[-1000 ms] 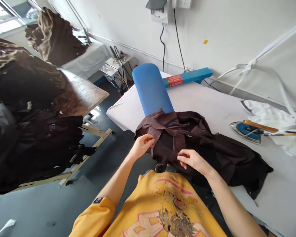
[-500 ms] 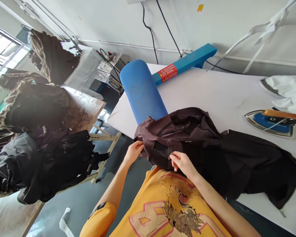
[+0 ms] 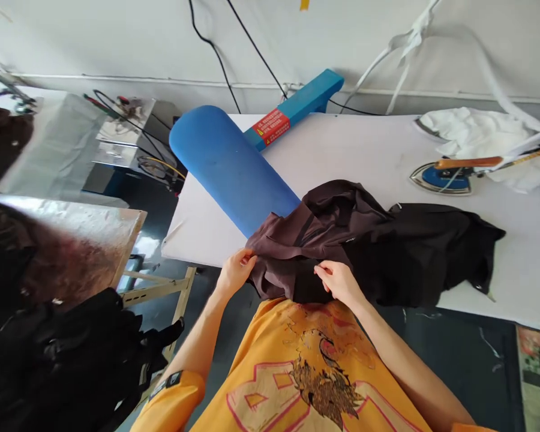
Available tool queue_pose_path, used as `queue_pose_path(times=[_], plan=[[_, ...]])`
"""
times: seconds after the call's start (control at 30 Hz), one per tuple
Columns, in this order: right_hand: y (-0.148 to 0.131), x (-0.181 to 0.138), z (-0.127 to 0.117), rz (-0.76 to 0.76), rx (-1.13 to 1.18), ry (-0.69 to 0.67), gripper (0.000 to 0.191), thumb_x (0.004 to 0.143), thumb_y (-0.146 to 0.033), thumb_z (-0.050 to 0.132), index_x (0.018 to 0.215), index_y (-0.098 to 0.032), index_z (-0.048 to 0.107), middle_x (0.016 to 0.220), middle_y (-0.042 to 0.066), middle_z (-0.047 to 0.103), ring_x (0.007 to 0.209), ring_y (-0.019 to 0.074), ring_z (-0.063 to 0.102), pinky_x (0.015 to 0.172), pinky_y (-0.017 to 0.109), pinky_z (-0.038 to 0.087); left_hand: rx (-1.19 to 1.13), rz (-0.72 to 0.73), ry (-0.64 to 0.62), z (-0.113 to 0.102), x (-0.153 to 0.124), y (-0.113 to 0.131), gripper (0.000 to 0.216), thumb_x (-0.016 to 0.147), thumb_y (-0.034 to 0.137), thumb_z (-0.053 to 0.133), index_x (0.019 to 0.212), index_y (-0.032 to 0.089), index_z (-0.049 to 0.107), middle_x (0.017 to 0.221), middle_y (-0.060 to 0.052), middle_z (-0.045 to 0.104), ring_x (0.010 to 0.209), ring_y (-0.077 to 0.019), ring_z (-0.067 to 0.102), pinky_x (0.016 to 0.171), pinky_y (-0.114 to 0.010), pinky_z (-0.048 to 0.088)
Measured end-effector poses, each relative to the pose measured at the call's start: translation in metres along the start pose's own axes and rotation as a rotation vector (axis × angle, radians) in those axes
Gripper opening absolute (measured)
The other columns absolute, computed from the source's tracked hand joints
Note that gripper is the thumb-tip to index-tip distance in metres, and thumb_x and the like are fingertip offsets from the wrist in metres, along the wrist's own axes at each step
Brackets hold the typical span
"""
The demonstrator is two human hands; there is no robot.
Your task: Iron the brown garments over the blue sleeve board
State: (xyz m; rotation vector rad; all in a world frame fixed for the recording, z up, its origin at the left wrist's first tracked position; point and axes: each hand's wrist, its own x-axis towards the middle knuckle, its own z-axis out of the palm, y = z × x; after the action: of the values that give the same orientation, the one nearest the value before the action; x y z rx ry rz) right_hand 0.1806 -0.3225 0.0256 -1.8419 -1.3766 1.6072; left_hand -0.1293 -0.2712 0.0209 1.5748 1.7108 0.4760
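Note:
A dark brown and black garment (image 3: 405, 258) lies bunched along the front of the white ironing table (image 3: 369, 150), its left end over the near end of a blue padded pressing arm (image 3: 234, 165). My left hand (image 3: 234, 275) pinches the garment's left edge between thumb and fingers. Closed on the cloth nearer the middle is my right hand (image 3: 339, 280), its fingertips at a fold. Between the two hands the fabric is creased, and part of it hangs against my yellow shirt (image 3: 292, 372).
An iron (image 3: 445, 177) with a wooden handle rests at the table's right, beside crumpled white cloth (image 3: 472, 132). Behind the pad runs a blue beam (image 3: 297, 108) with a red label. More dark garments (image 3: 72, 354) are heaped on a worn table (image 3: 126, 234) at left.
My view has turned right, so the table, pad and iron appear farther left. Both hands remain at the garment, my right hand slightly farther from my left.

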Motion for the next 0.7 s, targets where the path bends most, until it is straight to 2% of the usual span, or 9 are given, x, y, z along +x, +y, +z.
queue_pose_path(times=[0.1,0.17,0.2,0.3,0.37,0.43,0.5,0.57,0.7], plan=[[-0.005,-0.003,0.010,0.050,-0.059,0.131,0.034,0.092,-0.048,0.050,0.074,-0.022,0.061,0.047,-0.002,0.052,0.039,0.0126,0.044,0.046,0.026,0.030,0.130,0.172,0.048,-0.002,0.013,0.003,0.013,0.085,0.028,0.061,0.095,0.023,0.069,0.092,-0.006,0.069,0.085,-0.0238,0.063,0.084,-0.038,0.049],[-0.008,-0.005,0.016,0.089,-0.164,0.234,0.031,0.092,-0.045,0.054,0.071,-0.023,0.060,0.053,-0.001,0.056,0.047,0.0143,0.050,0.051,0.027,0.031,0.199,0.338,0.126,0.002,0.016,0.019,0.022,0.087,0.024,0.060,0.108,0.022,0.067,0.105,-0.009,0.067,0.101,-0.0276,0.062,0.093,-0.042,0.048],[-0.010,-0.007,0.020,0.113,-0.227,0.289,0.030,0.091,-0.044,0.057,0.070,-0.023,0.059,0.057,0.000,0.058,0.052,0.0152,0.053,0.053,0.027,0.031,0.224,0.438,0.124,0.006,0.016,0.031,0.025,0.089,0.024,0.061,0.113,0.022,0.066,0.110,-0.010,0.067,0.106,-0.0286,0.061,0.095,-0.043,0.047],[-0.014,-0.017,0.033,0.163,-0.370,0.512,0.024,0.090,-0.044,0.063,0.078,-0.023,0.064,0.066,0.002,0.063,0.062,0.0179,0.058,0.057,0.028,0.033,0.334,0.761,-0.081,0.023,0.015,0.070,0.034,0.091,0.026,0.064,0.124,0.022,0.062,0.119,-0.011,0.065,0.112,-0.0292,0.058,0.094,-0.042,0.045],[-0.015,-0.027,0.046,0.052,-0.426,0.725,0.023,0.096,-0.042,0.057,0.090,-0.022,0.067,0.073,0.004,0.066,0.068,0.0196,0.062,0.062,0.029,0.041,0.460,0.920,-0.203,0.037,0.018,0.089,0.036,0.091,0.022,0.063,0.126,0.021,0.062,0.121,-0.012,0.065,0.111,-0.0297,0.057,0.089,-0.042,0.044],[-0.013,-0.035,0.060,-0.214,-0.482,0.863,0.026,0.101,-0.034,0.047,0.101,-0.019,0.069,0.086,0.009,0.070,0.082,0.0218,0.066,0.075,0.033,0.050,0.571,1.005,-0.242,0.049,0.026,0.098,0.030,0.092,0.018,0.060,0.121,0.019,0.064,0.118,-0.012,0.066,0.107,-0.0296,0.058,0.085,-0.042,0.043],[-0.008,-0.039,0.074,-0.492,-0.555,0.846,0.028,0.102,-0.025,0.044,0.110,-0.017,0.070,0.106,0.013,0.073,0.102,0.0238,0.068,0.096,0.038,0.051,0.629,1.043,-0.240,0.058,0.036,0.099,0.021,0.095,0.017,0.056,0.112,0.019,0.068,0.110,-0.011,0.067,0.103,-0.0284,0.059,0.082,-0.042,0.042],[0.000,-0.035,0.085,-0.632,-0.642,0.785,0.031,0.100,-0.020,0.045,0.121,-0.018,0.069,0.126,0.012,0.071,0.122,0.0250,0.063,0.112,0.044,0.045,0.633,1.057,-0.225,0.065,0.046,0.097,0.017,0.099,0.020,0.053,0.102,0.019,0.070,0.102,-0.009,0.068,0.098,-0.0263,0.061,0.080,-0.041,0.043],[0.018,-0.020,0.093,-0.587,-0.782,0.756,0.040,0.103,-0.023,0.045,0.138,-0.014,0.062,0.151,0.012,0.056,0.144,0.0269,0.047,0.124,0.051,0.032,0.513,1.025,-0.151,0.074,0.056,0.091,0.017,0.101,0.023,0.054,0.096,0.021,0.070,0.093,-0.006,0.069,0.091,-0.0215,0.063,0.080,-0.037,0.045]])
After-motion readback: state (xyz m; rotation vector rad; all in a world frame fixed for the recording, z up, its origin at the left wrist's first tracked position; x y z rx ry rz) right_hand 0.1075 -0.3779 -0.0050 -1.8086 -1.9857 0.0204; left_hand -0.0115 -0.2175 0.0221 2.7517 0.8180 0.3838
